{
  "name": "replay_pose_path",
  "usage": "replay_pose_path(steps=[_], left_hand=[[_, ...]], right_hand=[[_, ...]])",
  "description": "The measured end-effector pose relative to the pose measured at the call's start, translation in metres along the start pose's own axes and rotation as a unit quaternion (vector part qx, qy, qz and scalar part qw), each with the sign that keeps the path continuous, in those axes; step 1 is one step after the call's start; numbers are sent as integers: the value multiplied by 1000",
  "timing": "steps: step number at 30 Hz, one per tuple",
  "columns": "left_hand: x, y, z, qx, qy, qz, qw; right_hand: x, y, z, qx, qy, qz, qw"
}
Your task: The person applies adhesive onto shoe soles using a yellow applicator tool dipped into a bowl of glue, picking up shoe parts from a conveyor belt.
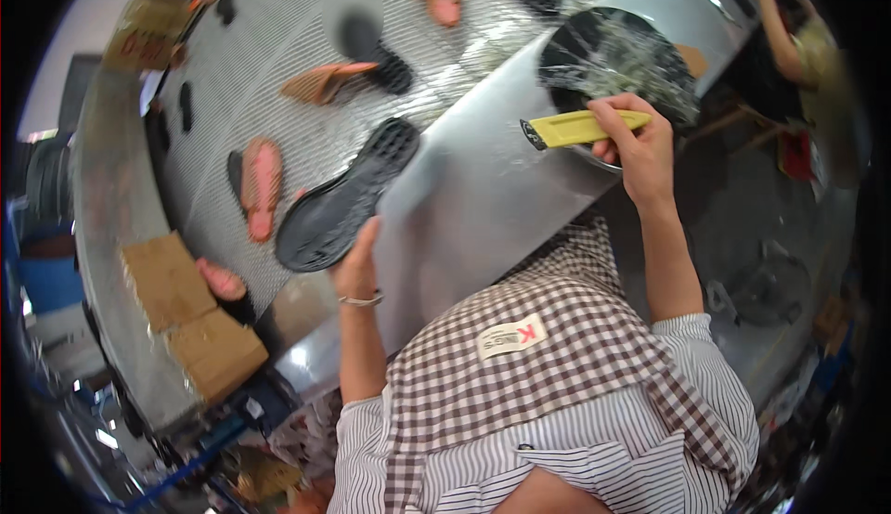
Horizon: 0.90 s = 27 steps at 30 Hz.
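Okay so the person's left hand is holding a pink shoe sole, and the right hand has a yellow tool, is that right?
Not quite: the head view shows that the shoe sole in the left hand is black, not pink. The right hand does hold a yellow tool.

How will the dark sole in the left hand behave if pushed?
The sole probably bends a little, looking rubbery. It may be light for its size, with hollows moulded in. Its long, flat shape seems unlikely to roll.
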<state>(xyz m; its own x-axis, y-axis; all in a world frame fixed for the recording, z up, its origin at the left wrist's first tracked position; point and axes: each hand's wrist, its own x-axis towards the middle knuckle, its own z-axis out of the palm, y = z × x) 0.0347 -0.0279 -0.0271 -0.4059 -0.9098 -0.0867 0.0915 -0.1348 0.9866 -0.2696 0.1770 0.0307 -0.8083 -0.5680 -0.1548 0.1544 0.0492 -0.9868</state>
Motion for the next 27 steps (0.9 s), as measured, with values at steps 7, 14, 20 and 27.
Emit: replay_pose_path(steps=[7,14,20,27], left_hand=[[-20,14,36,215,-82,172,958],[-27,17,42,243,-59,208,946],[-28,14,48,207,-70,195,956],[-31,11,51,209,-43,185,959]], right_hand=[[-15,-10,78,103,-101,-36,989],[-7,4,96,122,-93,-17,988],[-5,13,98,117,-97,-8,988],[-9,18,103,103,-110,7,989]])
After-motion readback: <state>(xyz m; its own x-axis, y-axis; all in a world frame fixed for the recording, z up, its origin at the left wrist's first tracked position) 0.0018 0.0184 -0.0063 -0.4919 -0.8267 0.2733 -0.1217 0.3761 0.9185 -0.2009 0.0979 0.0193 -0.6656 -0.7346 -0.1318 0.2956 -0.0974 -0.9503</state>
